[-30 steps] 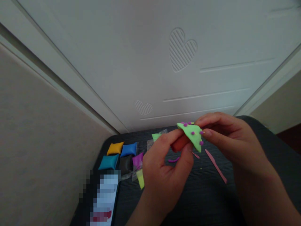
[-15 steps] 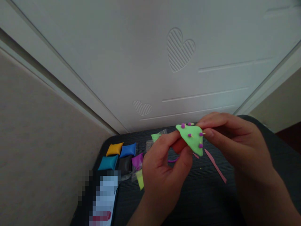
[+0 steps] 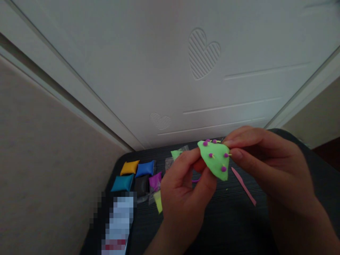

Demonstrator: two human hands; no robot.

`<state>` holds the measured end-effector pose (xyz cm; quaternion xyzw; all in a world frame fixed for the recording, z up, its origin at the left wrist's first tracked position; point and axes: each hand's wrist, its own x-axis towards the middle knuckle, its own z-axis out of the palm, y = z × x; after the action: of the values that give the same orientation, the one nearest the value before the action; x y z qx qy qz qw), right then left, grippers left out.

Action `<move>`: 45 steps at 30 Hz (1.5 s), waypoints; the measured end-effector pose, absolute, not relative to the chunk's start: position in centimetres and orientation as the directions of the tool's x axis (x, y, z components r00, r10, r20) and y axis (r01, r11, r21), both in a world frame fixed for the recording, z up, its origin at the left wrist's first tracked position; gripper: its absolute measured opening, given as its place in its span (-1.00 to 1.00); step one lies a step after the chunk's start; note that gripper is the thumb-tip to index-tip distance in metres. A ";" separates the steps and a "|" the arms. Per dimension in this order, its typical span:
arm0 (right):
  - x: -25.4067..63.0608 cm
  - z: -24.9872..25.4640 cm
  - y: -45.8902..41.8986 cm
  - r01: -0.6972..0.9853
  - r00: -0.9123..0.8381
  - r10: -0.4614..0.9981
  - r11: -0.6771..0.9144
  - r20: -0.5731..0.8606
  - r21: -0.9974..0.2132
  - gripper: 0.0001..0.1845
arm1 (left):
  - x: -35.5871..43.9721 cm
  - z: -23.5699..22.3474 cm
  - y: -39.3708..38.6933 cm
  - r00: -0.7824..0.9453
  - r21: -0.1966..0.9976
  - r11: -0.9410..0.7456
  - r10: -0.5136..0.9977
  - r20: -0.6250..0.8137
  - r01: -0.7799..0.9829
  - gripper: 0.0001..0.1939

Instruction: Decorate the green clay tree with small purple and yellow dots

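A light-green clay cone, dotted with small purple balls that have thin yellow strips beside them, is held above the dark table. My left hand is closed on it, thumb below and forefinger at its left side. At the cone's right edge, my right hand pinches with thumb and forefinger beside a purple ball and its yellow strip. Its other fingertips are partly hidden. On the table behind my left hand lies a purple strip, mostly covered. A pink plastic knife rests below my right hand.
Yellow, blue, teal, black and purple clay packs lie at the left of the table. Nearer are a yellow-green pack and a blurred-out phone-like object. A white panel stands behind.
The green clay cone has turned and tipped slightly, so its purple balls have shifted and its lower edge sits a little lower. Both hands stay nearly in place.
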<state>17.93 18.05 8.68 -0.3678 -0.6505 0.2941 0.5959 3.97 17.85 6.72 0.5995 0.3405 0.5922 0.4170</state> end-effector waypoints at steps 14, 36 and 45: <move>18.2 10.2 16.1 0.327 -0.063 0.777 0.609 0.627 -0.722 -0.68 | 4.3 6.6 18.1 0.166 0.856 -0.255 0.918 0.360 -0.450 -0.72; 18.3 9.7 16.5 0.239 -0.068 0.767 0.634 0.638 -0.736 -0.67 | 3.8 6.5 18.4 0.237 0.856 -0.119 0.933 0.270 -0.504 -0.78; 17.2 8.7 17.7 0.171 0.093 0.797 0.578 0.597 -0.798 -0.82 | 4.1 6.7 18.9 0.212 0.830 -0.065 0.953 0.216 -0.554 -0.79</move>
<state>17.15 17.65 8.68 -0.3864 -0.6260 0.2485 0.6302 4.07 18.89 6.68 0.4364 0.2285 0.5848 0.6445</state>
